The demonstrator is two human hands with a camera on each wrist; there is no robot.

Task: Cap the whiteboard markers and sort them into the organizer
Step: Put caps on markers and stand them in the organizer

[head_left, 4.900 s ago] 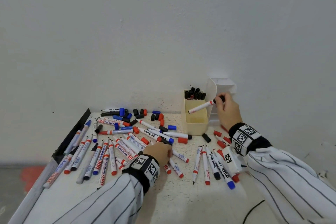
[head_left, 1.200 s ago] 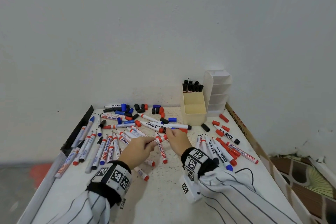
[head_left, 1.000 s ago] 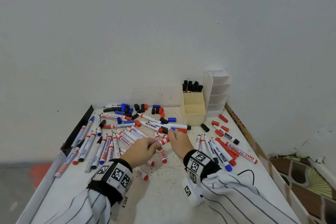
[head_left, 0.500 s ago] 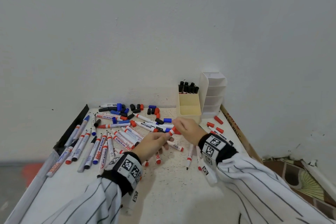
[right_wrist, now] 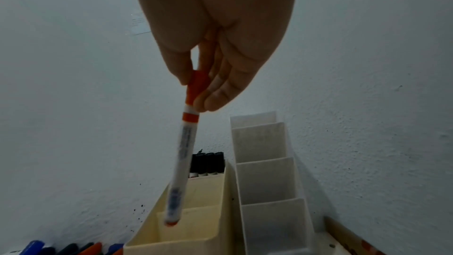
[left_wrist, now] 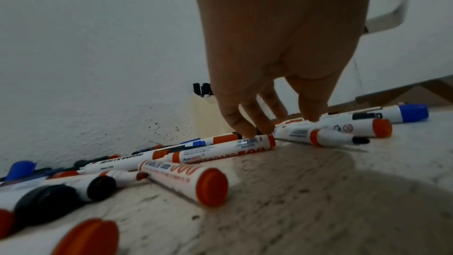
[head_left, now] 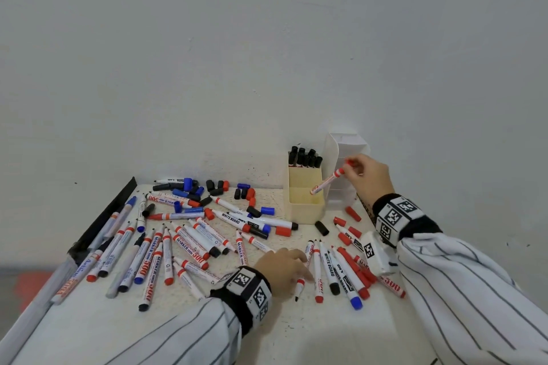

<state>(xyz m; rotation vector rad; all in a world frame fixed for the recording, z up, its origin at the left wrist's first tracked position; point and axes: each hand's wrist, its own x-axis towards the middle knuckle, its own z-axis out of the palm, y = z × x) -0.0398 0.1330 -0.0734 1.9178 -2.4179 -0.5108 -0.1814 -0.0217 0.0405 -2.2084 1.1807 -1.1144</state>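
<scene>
My right hand pinches a capped red marker by its cap, the barrel slanting down over the front compartment of the cream organizer. The right wrist view shows that hand with the red marker hanging above the cream organizer. Several black-capped markers stand in its back compartment. My left hand lies low on the table with straight fingers. In the left wrist view the left hand touches the ends of red markers with its fingertips.
A white tiered organizer stands right of the cream one, against the wall. Loose markers and caps in red, blue and black cover the table's left and middle. More markers lie by my left hand. The table's near edge is bare.
Both hands were together at the table's middle on a red marker. My right hand has carried it, capped, up over the cream organizer. My left hand let go and dropped onto the loose markers.
</scene>
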